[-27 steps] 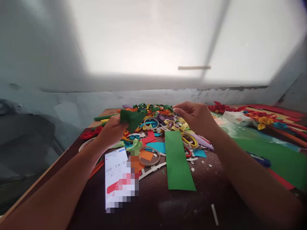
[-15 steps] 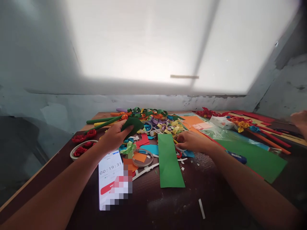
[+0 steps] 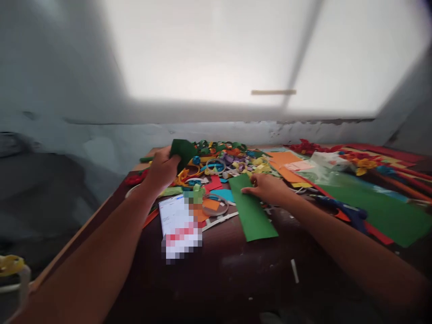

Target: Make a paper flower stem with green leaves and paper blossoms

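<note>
My left hand (image 3: 164,166) is closed on a dark green paper piece (image 3: 182,154), raised above the left side of the scrap pile. My right hand (image 3: 270,188) has its thumb over the right edge of a long green paper strip (image 3: 254,218), with its fingers curled at that edge. The strip slants across the near side of the pile. To its left lie a roll of tape (image 3: 216,211), a red paper scrap (image 3: 213,183) and a blue paper piece (image 3: 223,195).
A phone (image 3: 171,216) rests left of the strip. Curled paper scraps (image 3: 232,159) heap up at the back. On the right are a large green sheet (image 3: 381,207), a dark blue tool (image 3: 354,213) and red paper flowers (image 3: 310,147). A wall stands behind the table.
The view has shifted. My left hand has lifted the dark green piece a little higher. My right hand has come from beside the strip onto its edge, and the strip has turned slightly.
</note>
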{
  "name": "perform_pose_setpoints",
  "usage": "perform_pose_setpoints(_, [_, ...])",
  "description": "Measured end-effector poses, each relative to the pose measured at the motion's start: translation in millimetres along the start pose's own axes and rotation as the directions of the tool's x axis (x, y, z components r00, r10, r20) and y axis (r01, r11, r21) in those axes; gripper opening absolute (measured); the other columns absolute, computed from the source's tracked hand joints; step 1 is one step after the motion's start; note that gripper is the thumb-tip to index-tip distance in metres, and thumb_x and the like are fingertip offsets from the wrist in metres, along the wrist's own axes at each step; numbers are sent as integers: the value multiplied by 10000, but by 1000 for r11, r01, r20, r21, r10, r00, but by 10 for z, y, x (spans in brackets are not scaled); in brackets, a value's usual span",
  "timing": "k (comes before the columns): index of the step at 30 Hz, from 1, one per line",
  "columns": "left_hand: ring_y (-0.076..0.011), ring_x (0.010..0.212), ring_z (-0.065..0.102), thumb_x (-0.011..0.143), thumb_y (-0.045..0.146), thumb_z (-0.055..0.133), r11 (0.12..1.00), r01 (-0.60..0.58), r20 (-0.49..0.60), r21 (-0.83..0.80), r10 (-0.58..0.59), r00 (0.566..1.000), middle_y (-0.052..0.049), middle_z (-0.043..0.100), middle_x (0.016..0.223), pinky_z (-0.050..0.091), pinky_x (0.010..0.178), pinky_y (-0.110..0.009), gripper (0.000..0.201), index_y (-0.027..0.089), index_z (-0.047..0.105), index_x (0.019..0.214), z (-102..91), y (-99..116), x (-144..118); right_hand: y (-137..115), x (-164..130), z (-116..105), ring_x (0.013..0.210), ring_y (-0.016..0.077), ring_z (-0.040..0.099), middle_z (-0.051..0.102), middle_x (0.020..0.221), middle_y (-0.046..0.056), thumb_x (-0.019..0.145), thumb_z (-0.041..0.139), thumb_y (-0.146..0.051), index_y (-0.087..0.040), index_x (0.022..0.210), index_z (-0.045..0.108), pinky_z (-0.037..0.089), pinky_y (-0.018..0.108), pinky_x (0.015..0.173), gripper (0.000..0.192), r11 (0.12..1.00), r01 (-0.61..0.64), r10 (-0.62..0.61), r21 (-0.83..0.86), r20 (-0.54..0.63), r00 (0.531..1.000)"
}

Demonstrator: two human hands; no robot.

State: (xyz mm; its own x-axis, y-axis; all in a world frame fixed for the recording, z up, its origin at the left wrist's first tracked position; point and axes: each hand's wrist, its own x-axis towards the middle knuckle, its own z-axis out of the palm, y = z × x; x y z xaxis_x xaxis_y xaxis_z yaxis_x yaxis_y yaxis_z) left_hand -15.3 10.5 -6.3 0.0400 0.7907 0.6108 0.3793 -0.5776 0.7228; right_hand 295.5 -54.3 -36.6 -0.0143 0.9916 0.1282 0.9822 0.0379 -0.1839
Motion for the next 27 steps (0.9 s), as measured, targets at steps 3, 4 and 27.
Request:
perform_pose_setpoints(3, [-128,563,424,710,257,470,999,24,26,47,-26,999,28,480,613,342,514,-251,146,168,585,702,1,19,-25,-120,49,-28,691,211,621,706,761,50,908,593,-531,-208,824,698,320,289,573,350,999,32,-31,22,-51,998])
perform_pose_setpoints(4, [-129,558,422,715,261,468,998,30,34,59,-32,999,28,478,605,341,511,-253,158,164,592,709,6,24,-32,-150,68,-45,660,206,605,683,705,48,934,552,-533,-203,779,688,311,292,567,390,998,52,-50,23,-57,997])
perform_pose_setpoints(27, [-186,639,548,862,499,500,974,-83,337,209,8,942,-17,638,692,401,595,-274,396,151,670,781,131,16,-85,245,-57,-199,749,198,663,742,815,48,854,643,-482,-206,873,702,362,253,562,283,995,77,-66,-60,159,985])
